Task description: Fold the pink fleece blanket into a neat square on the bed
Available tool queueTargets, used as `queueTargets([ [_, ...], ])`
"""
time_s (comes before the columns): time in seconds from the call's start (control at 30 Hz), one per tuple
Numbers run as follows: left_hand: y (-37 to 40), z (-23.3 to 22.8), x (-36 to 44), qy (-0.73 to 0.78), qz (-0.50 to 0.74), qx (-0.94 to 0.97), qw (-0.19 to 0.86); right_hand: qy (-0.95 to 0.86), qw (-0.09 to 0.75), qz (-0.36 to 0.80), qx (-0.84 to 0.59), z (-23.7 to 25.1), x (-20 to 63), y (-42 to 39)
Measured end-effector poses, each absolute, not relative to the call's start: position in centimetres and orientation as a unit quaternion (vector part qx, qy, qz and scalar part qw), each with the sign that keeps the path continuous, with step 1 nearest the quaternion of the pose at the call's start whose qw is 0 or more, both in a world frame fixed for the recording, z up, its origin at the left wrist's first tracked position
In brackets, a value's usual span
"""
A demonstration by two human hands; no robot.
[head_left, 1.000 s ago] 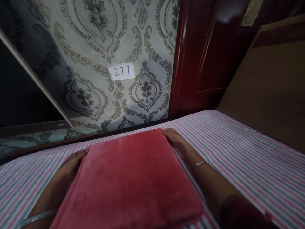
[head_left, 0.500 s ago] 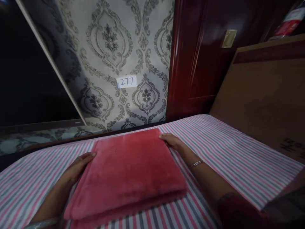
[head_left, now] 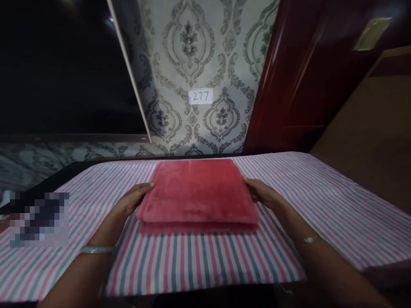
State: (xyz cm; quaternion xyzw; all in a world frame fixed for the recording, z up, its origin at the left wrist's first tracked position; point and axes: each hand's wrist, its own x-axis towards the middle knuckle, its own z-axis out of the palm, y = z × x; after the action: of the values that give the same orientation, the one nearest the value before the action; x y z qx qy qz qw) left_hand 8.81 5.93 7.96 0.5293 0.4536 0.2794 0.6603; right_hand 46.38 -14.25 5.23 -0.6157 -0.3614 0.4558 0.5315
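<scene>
A folded red plush blanket (head_left: 197,192) lies on a bed covered with a pink, grey and white striped sheet (head_left: 199,261). My left hand (head_left: 132,200) rests against the blanket's left edge, thumb on top and fingers at its side. My right hand (head_left: 261,193) presses against the blanket's right edge in the same way. Both wrists carry bangles. The blanket is folded in layers, with its folded edge facing me.
Behind the bed stands a wall with grey damask wallpaper and a white paper label reading 277 (head_left: 201,96). A dark red wooden door (head_left: 305,77) is at the right, a brown panel (head_left: 369,141) beside it. A dark mirror or window (head_left: 64,68) fills the left.
The view has pulled back and shifted, so the blanket now looks smaller and farther away. Both hands have slid from the blanket's far corners to the middle of its side edges.
</scene>
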Motion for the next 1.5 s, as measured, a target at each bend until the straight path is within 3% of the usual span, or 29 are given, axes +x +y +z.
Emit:
queueTargets([
  [0.3,0.2,5.8,5.8,0.400,0.311,0.591,0.627,-0.431,0.490,0.453,-0.608,2.5,43.3,-22.4],
  [0.53,-0.3,5.5,6.0,0.411,0.389,0.591,0.574,-0.411,0.590,0.304,-0.626,3.2,42.2,-22.1],
  [0.77,-2.5,4.4,5.0,0.411,0.340,0.632,0.562,-0.401,0.551,0.359,-0.638,-0.5,42.1,-23.4],
  [0.9,-3.0,4.6,4.6,0.433,0.349,0.636,0.535,-0.396,0.546,0.353,-0.649,0.3,41.3,-23.4],
  [1.07,-2.3,4.7,4.3,0.434,0.381,0.639,0.507,-0.386,0.598,0.286,-0.641,1.7,41.2,-23.1],
  [1.27,-2.4,3.8,3.6,0.454,0.317,0.653,0.517,-0.373,0.602,0.344,-0.616,-0.7,41.1,-23.7],
  [1.4,-2.8,3.6,3.1,0.426,0.318,0.696,0.482,-0.445,0.582,0.238,-0.638,-2.4,41.1,-24.5],
  [1.5,-2.8,3.2,3.1,0.418,0.340,0.738,0.406,-0.526,0.507,0.092,-0.677,-2.9,41.3,-24.7],
])
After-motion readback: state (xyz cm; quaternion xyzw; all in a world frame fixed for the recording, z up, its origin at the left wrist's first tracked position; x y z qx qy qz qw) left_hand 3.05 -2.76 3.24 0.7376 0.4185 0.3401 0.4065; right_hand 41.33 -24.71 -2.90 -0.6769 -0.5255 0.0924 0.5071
